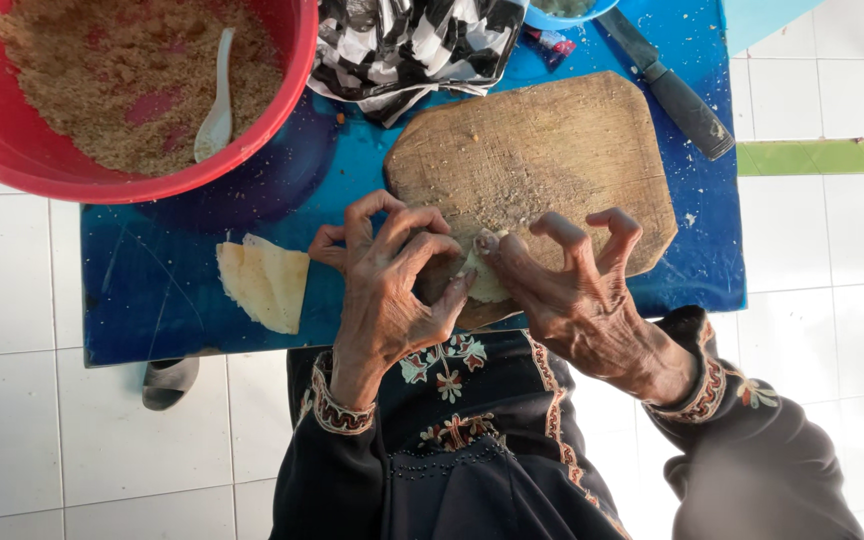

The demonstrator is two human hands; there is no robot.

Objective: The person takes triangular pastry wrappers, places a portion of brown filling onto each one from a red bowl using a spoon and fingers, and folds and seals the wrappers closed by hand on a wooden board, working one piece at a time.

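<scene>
Pinched between both hands: left hand (384, 270) fingers curled tight, right hand (562, 285) thumb and forefinger closed on small pale dough piece (482, 280), held over wooden board (537, 150) near edge. Its long axis cannot be made out.

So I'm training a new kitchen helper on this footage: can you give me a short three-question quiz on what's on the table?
1. True or false: the white spoon lies in the red bowl.
2. What do both hands pinch over the wooden board? A) a knife B) a small dough piece C) a cloth
3. Fill in: the folded wrappers lie on the blue table, on the side of the person's ____ hand.

Key: 1 true. 2 B: the left hand and right hand hold the dough piece. 3 left.
</scene>
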